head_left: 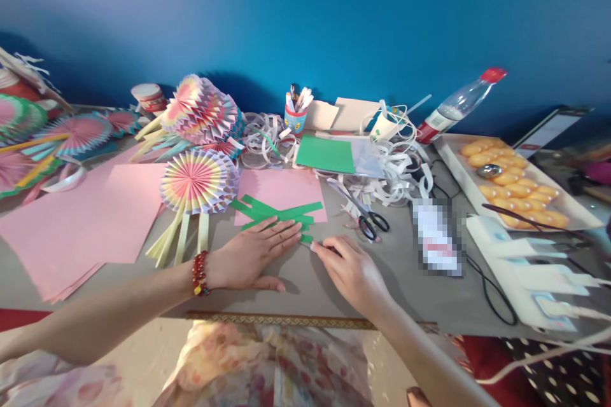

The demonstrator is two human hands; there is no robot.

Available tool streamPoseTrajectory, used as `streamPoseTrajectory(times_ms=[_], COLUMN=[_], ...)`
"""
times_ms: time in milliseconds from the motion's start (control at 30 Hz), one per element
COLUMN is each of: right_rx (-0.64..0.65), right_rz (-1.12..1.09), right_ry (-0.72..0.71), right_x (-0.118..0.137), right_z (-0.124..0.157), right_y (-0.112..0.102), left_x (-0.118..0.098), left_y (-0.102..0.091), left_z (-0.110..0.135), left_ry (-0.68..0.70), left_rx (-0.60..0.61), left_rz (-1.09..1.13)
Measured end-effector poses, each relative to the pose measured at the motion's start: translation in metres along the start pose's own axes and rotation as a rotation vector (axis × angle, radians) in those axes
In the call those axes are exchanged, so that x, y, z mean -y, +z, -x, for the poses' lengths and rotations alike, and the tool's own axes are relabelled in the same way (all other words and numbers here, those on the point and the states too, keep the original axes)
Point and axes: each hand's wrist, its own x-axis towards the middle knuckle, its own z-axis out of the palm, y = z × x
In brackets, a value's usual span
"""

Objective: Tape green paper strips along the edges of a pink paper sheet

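My left hand (255, 257), with a red bead bracelet (200, 273) at the wrist, lies flat with fingers stretched over green paper strips (281, 211). The strips cross one another and rest partly on a pink sheet (286, 186). Just right of the left fingertips, my right hand (348, 267) rests on the table with curled fingers. Its index fingertip is beside the end of a green strip, and a small pale tip shows there. What the closed fingers hold, if anything, is hidden. Black-handled scissors (367, 219) lie beyond the right hand.
Paper fan rosettes (198, 181) and large pink sheets (90, 222) lie left. At the back stand a pen cup (296, 119), green paper (327, 154), curled white scraps (401, 172) and a tilted bottle (458, 105). A yellow pastry tray (442, 156) and power strip (506, 273) are right.
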Motion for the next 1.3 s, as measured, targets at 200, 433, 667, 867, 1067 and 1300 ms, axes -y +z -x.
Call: streamPoseTrajectory(times_ms=[200, 433, 667, 867, 1067, 1300], right_rx=[-0.008, -0.003, 0.003, 0.003, 0.005, 0.015], right_rz=[0.006, -0.007, -0.002, 0.022, 0.053, 0.056], right_ry=[0.012, -0.024, -0.038, -0.044, -0.04, -0.045], right_x=[0.003, -0.001, -0.001, 0.002, 0.002, 0.005], right_z=[-0.004, -0.004, -0.007, -0.008, -0.004, -0.003], right_y=[0.0, -0.002, -0.003, -0.001, 0.0, 0.001], left_x=[0.002, 0.004, 0.003, 0.004, 0.004, 0.004], left_y=[-0.022, -0.015, -0.005, -0.005, -0.004, -0.004], left_z=[0.006, 0.018, 0.02, 0.019, 0.019, 0.019], left_ry=[-0.036, 0.003, -0.005, -0.008, -0.01, -0.011], left_rx=[-0.045, -0.001, -0.006, -0.005, 0.012, 0.022], left_rz=[-0.009, -0.046, -0.018, -0.017, -0.017, -0.012])
